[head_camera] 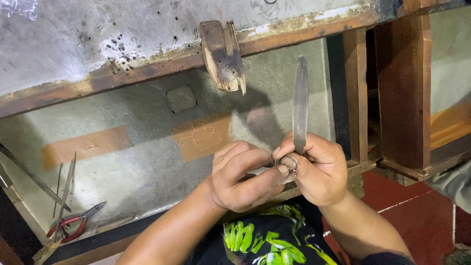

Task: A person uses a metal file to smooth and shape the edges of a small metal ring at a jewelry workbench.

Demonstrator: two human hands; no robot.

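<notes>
At frame centre, right hand (319, 172) grips an upright file (300, 105); left hand (243, 176) pinches a small ring (290, 163) against its base.

bench: scuffed grey top (73, 39) with worn wooden edge; wooden peg (223, 54) jutted from it
lower tray (147, 167): held red-handled pliers (76, 226); thin metal rods (65, 191)

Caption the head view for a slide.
Left hand pinches a small metal ring while right hand holds a flat file upright below a wooden bench peg.
</notes>
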